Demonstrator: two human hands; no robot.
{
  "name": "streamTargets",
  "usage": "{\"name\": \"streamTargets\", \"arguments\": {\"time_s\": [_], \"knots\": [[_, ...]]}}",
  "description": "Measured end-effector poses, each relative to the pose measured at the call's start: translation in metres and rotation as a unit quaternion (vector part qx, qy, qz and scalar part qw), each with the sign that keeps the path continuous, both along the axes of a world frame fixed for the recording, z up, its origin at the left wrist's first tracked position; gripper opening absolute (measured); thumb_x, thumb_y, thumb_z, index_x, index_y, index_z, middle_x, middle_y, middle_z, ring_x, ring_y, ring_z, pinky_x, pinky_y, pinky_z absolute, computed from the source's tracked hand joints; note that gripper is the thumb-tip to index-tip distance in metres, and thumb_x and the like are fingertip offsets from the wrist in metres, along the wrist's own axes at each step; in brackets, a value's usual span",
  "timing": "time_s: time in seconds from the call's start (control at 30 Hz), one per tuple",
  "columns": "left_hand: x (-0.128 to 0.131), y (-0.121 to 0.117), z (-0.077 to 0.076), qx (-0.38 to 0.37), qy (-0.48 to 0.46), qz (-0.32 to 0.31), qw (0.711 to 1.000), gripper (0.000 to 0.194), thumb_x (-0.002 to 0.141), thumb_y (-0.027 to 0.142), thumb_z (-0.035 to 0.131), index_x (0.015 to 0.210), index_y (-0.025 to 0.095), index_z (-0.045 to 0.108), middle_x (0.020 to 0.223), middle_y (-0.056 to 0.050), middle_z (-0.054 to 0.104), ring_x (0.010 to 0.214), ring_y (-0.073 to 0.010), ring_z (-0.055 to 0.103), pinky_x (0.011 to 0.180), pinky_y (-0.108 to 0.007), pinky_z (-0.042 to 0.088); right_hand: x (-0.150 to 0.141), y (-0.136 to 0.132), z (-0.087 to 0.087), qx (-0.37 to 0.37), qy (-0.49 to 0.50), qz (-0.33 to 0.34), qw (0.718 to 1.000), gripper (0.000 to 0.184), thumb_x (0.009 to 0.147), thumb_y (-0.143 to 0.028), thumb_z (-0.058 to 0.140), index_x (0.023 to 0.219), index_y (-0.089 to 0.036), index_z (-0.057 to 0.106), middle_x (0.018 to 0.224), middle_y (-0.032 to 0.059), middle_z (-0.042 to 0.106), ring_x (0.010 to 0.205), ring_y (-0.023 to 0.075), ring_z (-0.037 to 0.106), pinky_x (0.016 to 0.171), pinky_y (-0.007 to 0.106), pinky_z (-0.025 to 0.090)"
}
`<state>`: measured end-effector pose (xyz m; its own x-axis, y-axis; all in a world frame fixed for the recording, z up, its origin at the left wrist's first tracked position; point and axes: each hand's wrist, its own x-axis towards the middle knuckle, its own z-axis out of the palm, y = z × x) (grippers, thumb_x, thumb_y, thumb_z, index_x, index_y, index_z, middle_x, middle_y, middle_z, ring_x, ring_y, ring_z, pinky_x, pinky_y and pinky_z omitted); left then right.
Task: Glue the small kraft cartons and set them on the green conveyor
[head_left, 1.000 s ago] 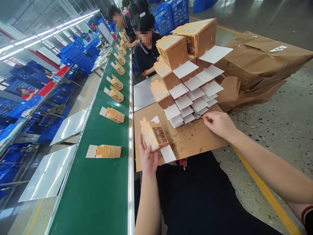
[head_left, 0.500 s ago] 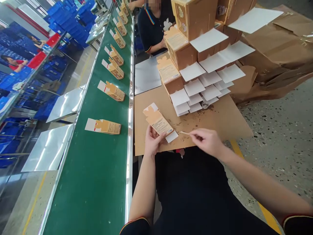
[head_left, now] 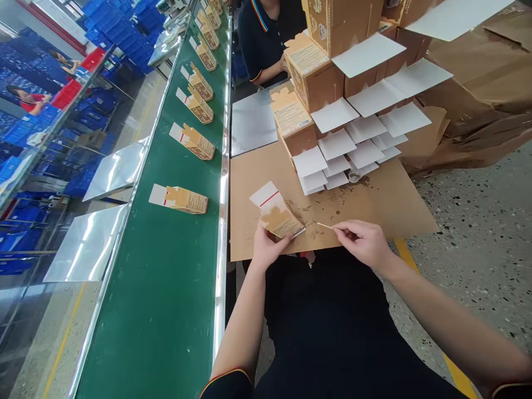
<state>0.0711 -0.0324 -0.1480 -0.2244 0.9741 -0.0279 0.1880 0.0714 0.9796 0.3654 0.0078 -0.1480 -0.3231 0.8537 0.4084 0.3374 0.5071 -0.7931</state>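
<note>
My left hand (head_left: 269,245) grips a small brown carton (head_left: 284,220) by its near end. The carton is tilted, and its white flap with a red stripe points up and away to the left. Pinched between the fingers of my right hand (head_left: 362,239) is a cotton swab (head_left: 325,225), its tip pointing left toward the carton but apart from it. Both hands are over the near part of a brown cardboard sheet (head_left: 399,208), which has dark stains.
Stacked cartons (head_left: 297,119) with white flaps sticking out stand behind the hands, beside a small clear round dish (head_left: 354,175). On the left runs a green conveyor belt (head_left: 162,288) with a row of cartons (head_left: 188,200). A co-worker (head_left: 270,39) sits beyond the stack.
My left hand has turned the carton, so its striped white flap now shows more fully. My right hand with the swab has shifted slightly right. The view has moved a little.
</note>
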Motion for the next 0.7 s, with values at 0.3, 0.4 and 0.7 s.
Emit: {"name": "streamTargets", "arguments": {"time_s": [0.3,0.4,0.7], "knots": [[0.007,-0.006,-0.007,0.031,0.119,-0.001,0.992,0.047,0.080,0.038,0.095,0.119,0.022,0.075,0.120,-0.016,0.082,0.115,-0.0365,0.082,0.102,-0.053,0.067,0.022,-0.008,0.000,-0.042,0.012,-0.085,0.995,0.017,0.105,-0.028,0.073,0.093,-0.027,0.084,0.078,0.0020,0.080,0.062,0.0177,0.072,0.058,0.030,0.061],[0.012,-0.002,-0.003,0.012,0.120,0.002,0.993,0.049,0.077,0.032,0.097,0.120,0.023,0.076,0.120,-0.015,0.083,0.115,-0.0368,0.082,0.100,-0.052,0.068,0.017,-0.007,0.000,-0.044,0.015,-0.075,0.996,0.017,0.104,-0.027,0.072,0.091,-0.026,0.084,0.079,0.0022,0.081,0.063,0.0177,0.072,0.059,0.030,0.062],[-0.076,-0.043,0.014,0.009,0.051,0.243,0.969,0.067,0.060,0.038,0.111,0.115,0.017,0.078,0.117,-0.017,0.086,0.115,-0.0415,0.084,0.109,-0.061,0.068,0.032,0.002,-0.007,-0.028,0.032,-0.114,0.993,0.018,0.105,-0.036,0.076,0.094,-0.027,0.087,0.083,0.0029,0.082,0.065,0.0190,0.074,0.062,0.032,0.065]]}}
